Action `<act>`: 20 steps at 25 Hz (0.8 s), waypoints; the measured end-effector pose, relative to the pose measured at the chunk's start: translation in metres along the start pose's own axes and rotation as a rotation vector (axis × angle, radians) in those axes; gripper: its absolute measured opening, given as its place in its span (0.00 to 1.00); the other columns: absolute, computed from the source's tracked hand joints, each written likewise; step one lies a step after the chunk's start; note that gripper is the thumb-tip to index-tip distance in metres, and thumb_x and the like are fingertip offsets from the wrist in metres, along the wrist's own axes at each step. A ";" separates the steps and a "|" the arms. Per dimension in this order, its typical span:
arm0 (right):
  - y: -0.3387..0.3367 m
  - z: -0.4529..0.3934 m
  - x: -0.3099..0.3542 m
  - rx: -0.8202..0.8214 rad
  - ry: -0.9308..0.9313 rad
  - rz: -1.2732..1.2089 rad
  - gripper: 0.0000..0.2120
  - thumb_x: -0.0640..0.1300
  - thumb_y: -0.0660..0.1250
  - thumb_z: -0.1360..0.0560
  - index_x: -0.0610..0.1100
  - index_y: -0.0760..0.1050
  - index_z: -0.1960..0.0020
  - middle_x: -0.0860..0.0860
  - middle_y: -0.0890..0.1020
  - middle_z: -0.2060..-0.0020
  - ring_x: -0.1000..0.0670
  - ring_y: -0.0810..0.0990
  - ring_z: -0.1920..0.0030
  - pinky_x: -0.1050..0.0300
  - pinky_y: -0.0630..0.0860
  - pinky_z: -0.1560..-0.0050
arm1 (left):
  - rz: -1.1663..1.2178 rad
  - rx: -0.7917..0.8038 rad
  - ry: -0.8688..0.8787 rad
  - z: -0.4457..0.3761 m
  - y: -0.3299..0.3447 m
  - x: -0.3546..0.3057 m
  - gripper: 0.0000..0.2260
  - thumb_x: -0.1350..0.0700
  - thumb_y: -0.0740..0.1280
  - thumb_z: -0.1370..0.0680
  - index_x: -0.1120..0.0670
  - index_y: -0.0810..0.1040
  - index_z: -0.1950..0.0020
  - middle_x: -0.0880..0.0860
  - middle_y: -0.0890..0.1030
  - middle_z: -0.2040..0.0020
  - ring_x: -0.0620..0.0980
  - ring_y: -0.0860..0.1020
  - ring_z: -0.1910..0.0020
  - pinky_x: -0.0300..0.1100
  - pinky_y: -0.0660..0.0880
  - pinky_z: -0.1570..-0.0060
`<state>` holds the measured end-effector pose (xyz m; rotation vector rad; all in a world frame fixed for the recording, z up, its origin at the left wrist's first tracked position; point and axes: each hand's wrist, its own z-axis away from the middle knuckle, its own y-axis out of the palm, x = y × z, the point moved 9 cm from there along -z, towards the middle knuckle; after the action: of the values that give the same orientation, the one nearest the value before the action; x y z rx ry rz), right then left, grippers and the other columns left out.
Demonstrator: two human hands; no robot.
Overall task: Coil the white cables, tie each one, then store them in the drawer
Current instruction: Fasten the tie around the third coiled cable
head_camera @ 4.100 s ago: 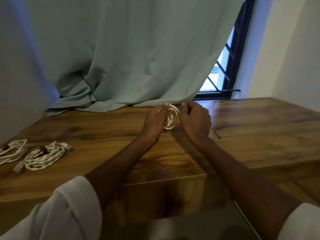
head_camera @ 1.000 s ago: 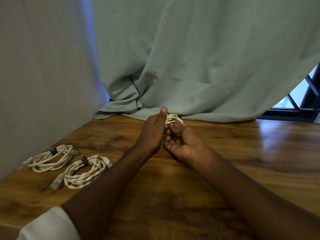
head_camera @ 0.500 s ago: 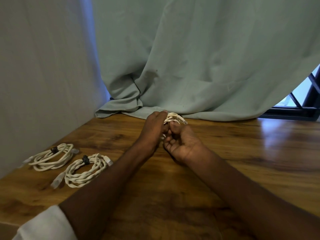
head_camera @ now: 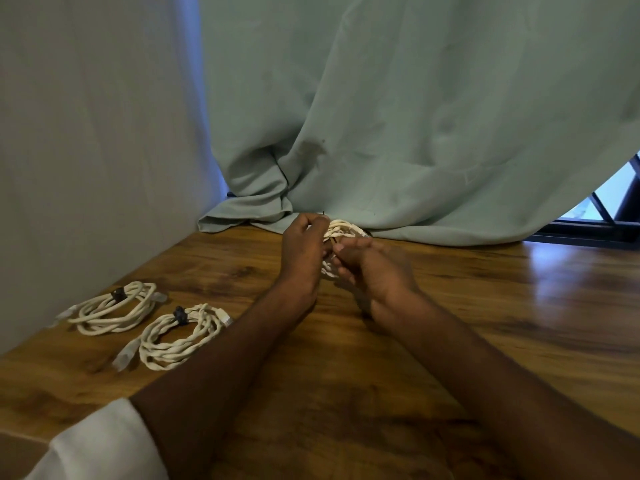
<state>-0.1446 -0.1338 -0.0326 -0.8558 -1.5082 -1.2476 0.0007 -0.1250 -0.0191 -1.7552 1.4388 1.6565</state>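
Both hands' grip clenched around twisted white cable coil [head_camera: 341, 233]: left hand [head_camera: 304, 251], right hand [head_camera: 374, 271].

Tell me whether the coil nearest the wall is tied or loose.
Tied. The coil lies in neat loops on the table, with a dark tie wrapped round it.

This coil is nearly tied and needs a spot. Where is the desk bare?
Bare wood lies right of the right hand, toward the window. The left edge is crowded: two tied coils by the wall.
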 end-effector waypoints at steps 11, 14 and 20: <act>0.004 0.012 0.045 -0.084 -0.546 0.583 0.08 0.37 0.71 0.22 0.48 0.85 0.48 0.53 0.87 0.58 0.56 0.86 0.60 0.55 0.85 0.58 | 0.003 -0.046 0.039 -0.004 -0.007 -0.003 0.02 0.60 0.70 0.20 0.58 0.83 0.52 0.57 0.83 0.57 0.51 0.81 0.60 0.42 0.78 0.64; 0.006 0.006 0.033 0.059 -0.328 0.289 0.07 0.34 0.69 0.20 0.41 0.84 0.46 0.47 0.87 0.60 0.53 0.85 0.63 0.57 0.84 0.59 | -0.021 -0.064 0.056 -0.006 -0.012 -0.004 0.03 0.59 0.71 0.21 0.58 0.83 0.51 0.58 0.83 0.56 0.51 0.81 0.60 0.43 0.78 0.63; 0.017 0.001 0.015 0.265 0.000 -0.162 0.09 0.32 0.65 0.18 0.34 0.83 0.42 0.44 0.87 0.57 0.51 0.85 0.58 0.57 0.85 0.51 | 0.002 -0.076 0.035 -0.010 -0.016 -0.003 0.04 0.58 0.72 0.21 0.57 0.85 0.51 0.59 0.85 0.55 0.54 0.83 0.58 0.49 0.80 0.55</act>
<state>-0.1330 -0.1301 -0.0130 -0.5689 -1.7244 -1.1281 0.0202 -0.1246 -0.0197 -1.8327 1.4101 1.7108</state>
